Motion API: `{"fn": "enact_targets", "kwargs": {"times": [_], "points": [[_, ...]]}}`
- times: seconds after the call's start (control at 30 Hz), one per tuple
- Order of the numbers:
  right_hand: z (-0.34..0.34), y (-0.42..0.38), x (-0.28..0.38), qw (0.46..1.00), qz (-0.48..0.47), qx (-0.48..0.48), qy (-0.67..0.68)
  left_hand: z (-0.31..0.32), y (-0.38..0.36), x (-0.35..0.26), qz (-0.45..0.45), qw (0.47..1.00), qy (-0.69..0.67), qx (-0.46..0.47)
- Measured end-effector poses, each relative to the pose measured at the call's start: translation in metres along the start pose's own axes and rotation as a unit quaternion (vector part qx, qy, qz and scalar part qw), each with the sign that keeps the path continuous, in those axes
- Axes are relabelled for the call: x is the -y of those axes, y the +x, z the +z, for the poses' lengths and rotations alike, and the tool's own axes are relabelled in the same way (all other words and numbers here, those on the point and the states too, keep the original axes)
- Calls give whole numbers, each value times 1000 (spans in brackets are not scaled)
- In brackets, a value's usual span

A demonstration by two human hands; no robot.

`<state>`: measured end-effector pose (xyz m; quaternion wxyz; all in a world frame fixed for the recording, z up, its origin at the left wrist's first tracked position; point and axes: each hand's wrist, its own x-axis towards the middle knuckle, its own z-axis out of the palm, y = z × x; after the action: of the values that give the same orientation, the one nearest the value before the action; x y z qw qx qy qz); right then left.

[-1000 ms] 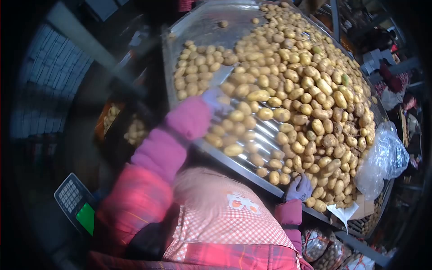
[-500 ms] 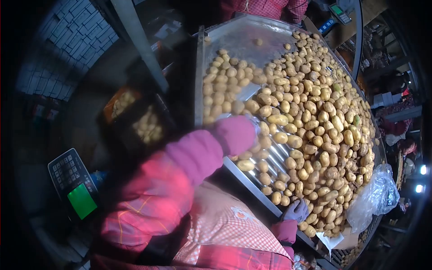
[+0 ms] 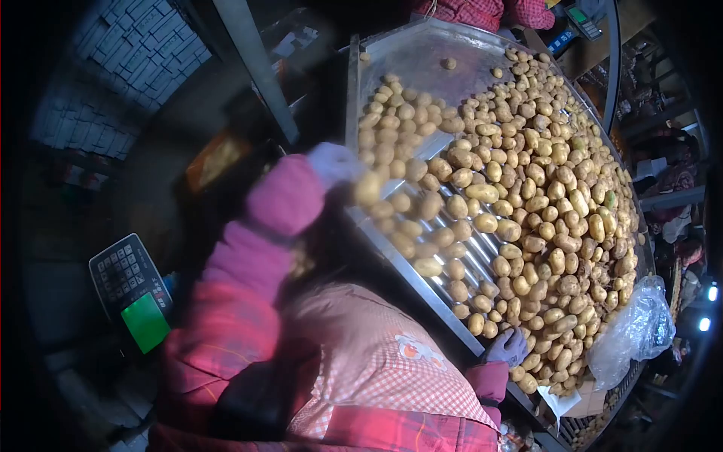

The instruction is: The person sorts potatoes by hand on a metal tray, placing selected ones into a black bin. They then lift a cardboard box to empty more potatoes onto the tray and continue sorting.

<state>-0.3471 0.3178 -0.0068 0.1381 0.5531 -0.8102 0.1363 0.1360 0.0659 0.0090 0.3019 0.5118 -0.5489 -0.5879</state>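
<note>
Many yellow-brown potatoes (image 3: 557,260) lie heaped on a metal sorting table (image 3: 440,301) with rollers on its near side. My left hand (image 3: 335,164), in a pale glove, is at the table's left edge, blurred by motion. Against its fingers is a blurred potato (image 3: 367,188), which it seems to grip. My right hand (image 3: 507,347), also gloved, rests at the near edge, its fingers apart and touching the potatoes at the heap's side.
A digital scale (image 3: 129,290) with a green display stands at the left. Beyond the table's left edge is an orange-sided box (image 3: 216,160). A clear plastic bag (image 3: 633,331) lies at the right edge. Another person's checked sleeve (image 3: 467,11) shows at the far end.
My left hand has moved left from over the rollers to the table's edge, with a potato at its fingers. My right hand stays at the near edge. The view has shifted slightly.
</note>
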Motion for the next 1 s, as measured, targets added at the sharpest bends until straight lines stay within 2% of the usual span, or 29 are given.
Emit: {"fn": "enact_targets", "kwargs": {"times": [0.03, 0.07, 0.13, 0.17, 0.2, 0.23, 0.27, 0.33, 0.37, 0.43, 0.47, 0.5, 0.63, 0.8, 0.9, 1.0], "points": [[-4, 3, 5, 1000, 20, 22, -5, -7, -15, -1, -42, 998, -4, -40], [-7, 3, 7, 998, 39, 43, -10, 0, -17, 13, -48, 998, -3, -40], [-6, 2, 6, 998, 38, 51, -14, 23, -12, 36, 89, 983, -29, -161], [-6, 3, 4, 998, 35, 55, -20, 34, -12, 37, 46, 986, 73, -140], [-1, 1, -1, 998, 27, 48, -19, 56, -9, 65, 142, 950, 140, -241], [-1, 4, 2, 998, 25, 46, -17, 73, 1, 99, 236, 889, 204, -336], [-2, 4, 5, 999, 23, 35, -15, 75, 12, 113, 239, 888, 203, -336], [-8, 1, 4, 999, 18, 36, -20, 83, 11, 128, 200, 929, 48, -307], [-9, 3, 5, 998, 27, 46, -19, 81, 6, 136, 194, 930, 50, -309], [-6, 3, 6, 998, 33, 54, -16, 74, -2, 125, 85, 925, -108, -355], [-3, 2, 2, 999, 17, 36, -17, 81, -15, 62, 5, 833, -368, -413], [0, 1, 0, 1000, 1, 19, -21, 81, -15, 53, -21, 804, -425, -416], [-1, 2, -2, 998, 15, 51, -17, 87, -19, 83, -97, 791, -494, -347], [-9, 4, 10, 996, 41, 69, -25, 89, -10, 90, -134, 785, -524, -301], [-5, 3, 5, 997, 27, 70, -33, 74, -2, 84, -140, 783, -526, -301], [-4, 4, 3, 998, -3, 48, -31, 25, 6, 69, -135, 779, -509, -340]]}}
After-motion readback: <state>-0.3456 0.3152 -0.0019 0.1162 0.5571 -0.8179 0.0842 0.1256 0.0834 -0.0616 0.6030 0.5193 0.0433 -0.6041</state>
